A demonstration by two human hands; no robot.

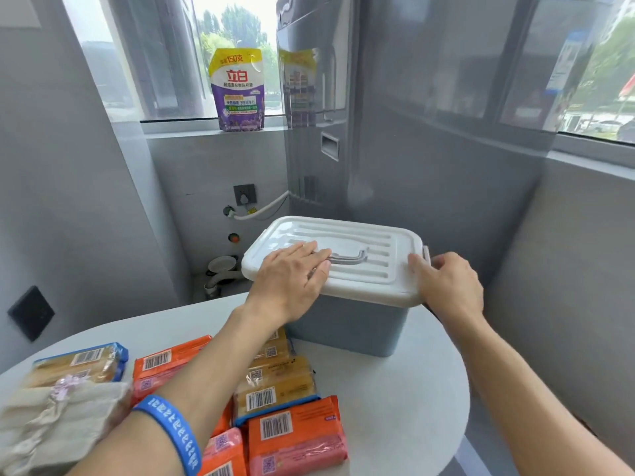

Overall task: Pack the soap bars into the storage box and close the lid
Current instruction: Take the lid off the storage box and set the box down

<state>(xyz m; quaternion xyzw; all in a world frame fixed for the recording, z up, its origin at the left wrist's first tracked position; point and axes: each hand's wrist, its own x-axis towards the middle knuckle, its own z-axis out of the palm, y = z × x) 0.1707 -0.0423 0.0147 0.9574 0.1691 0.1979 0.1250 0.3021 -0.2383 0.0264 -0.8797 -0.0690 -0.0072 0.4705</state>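
Note:
A grey-blue storage box (347, 326) stands at the back of the white table, its white lid (374, 266) lying on top with a grey handle (350, 257) folded flat. My left hand (292, 280) rests palm down on the lid's near left part, fingers over the handle's end. My right hand (446, 281) grips the lid's right edge by the side latch (426, 252). Several wrapped soap bars lie on the table in front: orange packs (295, 438) (168, 362) and yellow packs (275, 386) (82, 365).
A cream cloth bag (58, 420) lies at the near left. The round table (395, 407) ends close on the right. A tall grey appliance (412, 132) stands behind the box. A detergent pouch (237, 89) sits on the window sill.

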